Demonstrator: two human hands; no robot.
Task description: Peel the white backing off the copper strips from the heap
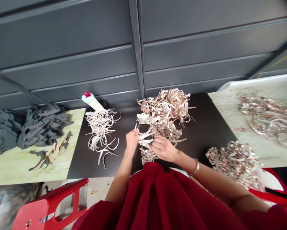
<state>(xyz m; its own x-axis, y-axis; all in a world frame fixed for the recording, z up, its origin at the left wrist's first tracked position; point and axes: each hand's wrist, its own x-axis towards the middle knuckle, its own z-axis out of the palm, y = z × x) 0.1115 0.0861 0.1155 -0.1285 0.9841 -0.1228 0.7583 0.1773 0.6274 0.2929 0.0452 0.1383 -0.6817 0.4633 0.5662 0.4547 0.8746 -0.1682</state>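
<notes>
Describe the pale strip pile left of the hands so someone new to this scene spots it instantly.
Below the grey wall, find the dark tabletop. Left of the left hand, just in front of the capped bottle, lies the strip pile: mostly white, unlike the coppery heap farther right.

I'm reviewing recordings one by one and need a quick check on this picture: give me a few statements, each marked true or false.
1. The left hand and the right hand both touch pale strips. True.
2. The bracelet is on the left wrist. False: it is on the right wrist.
3. The bottle is on the far side of the left pile of strips. True.
4. The dark grey pieces lie on the right-hand table. False: they lie on the left-hand table.
5. A red stool shows at lower left. True.
</notes>
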